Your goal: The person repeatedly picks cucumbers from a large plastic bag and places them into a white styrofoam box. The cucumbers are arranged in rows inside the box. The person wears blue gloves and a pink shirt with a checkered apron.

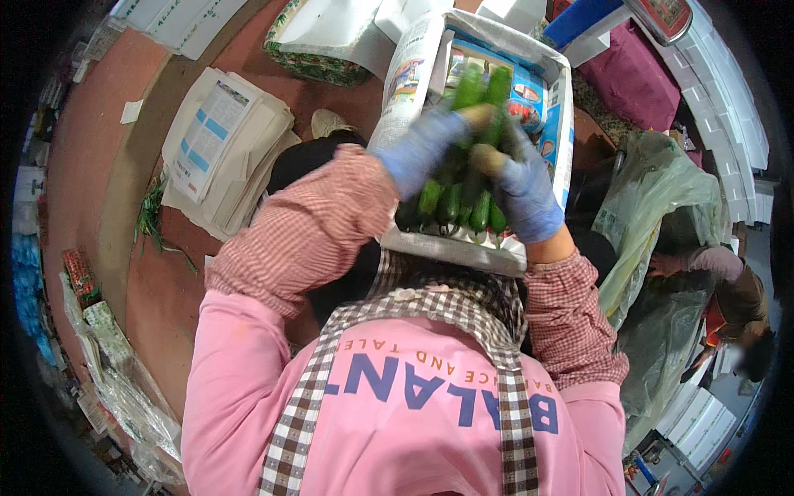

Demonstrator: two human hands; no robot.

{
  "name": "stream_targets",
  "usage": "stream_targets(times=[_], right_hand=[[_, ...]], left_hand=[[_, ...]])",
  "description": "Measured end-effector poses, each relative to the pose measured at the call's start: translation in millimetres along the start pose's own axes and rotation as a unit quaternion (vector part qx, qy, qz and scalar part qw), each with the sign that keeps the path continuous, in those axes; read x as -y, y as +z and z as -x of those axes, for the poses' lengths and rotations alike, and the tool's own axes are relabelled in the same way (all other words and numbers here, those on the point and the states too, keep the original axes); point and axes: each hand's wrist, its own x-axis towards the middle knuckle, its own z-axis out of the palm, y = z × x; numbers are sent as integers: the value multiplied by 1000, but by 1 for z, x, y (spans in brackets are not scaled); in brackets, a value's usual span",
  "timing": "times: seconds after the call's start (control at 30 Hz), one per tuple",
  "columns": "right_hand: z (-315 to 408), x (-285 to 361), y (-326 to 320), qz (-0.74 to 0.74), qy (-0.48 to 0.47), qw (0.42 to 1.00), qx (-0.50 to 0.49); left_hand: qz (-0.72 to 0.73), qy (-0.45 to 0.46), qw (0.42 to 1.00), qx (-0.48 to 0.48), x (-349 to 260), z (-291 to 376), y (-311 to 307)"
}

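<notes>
In front of me stands a box (546, 56) with newspaper (406, 93) draped over its rim and printed blue paper lining its inside. Green cucumbers (456, 201) lie side by side at its near end. My left hand (428, 146), in a blue glove with tan fingertips, grips long cucumbers (496, 84) above the far part of the box. Gloved the same way, my right hand (527, 192) closes on the cucumbers from the right, close to the left hand. Both hands are motion-blurred, so the exact finger contact is partly hidden.
A stack of newspapers (214, 146) lies on the reddish floor to the left, beside green leafy scraps (151, 211). Translucent plastic sheeting (651, 192) hangs at the right. Another person (738, 297) is beyond it. White boxes (726, 93) line the far right.
</notes>
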Motion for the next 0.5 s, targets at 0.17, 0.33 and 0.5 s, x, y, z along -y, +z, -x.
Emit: stream_targets(times=[0.17, 0.33, 0.5], right_hand=[[9, -8, -5, 21, 55, 986, -156], [7, -79, -27, 402, 260, 868, -130], [6, -108, -42, 392, 260, 874, -123]], left_hand=[[-462, 194, 854, -141, 15, -42, 7], [-780, -51, 624, 0, 22, -87, -10], [-814, -30, 578, 50, 41, -98, -21]])
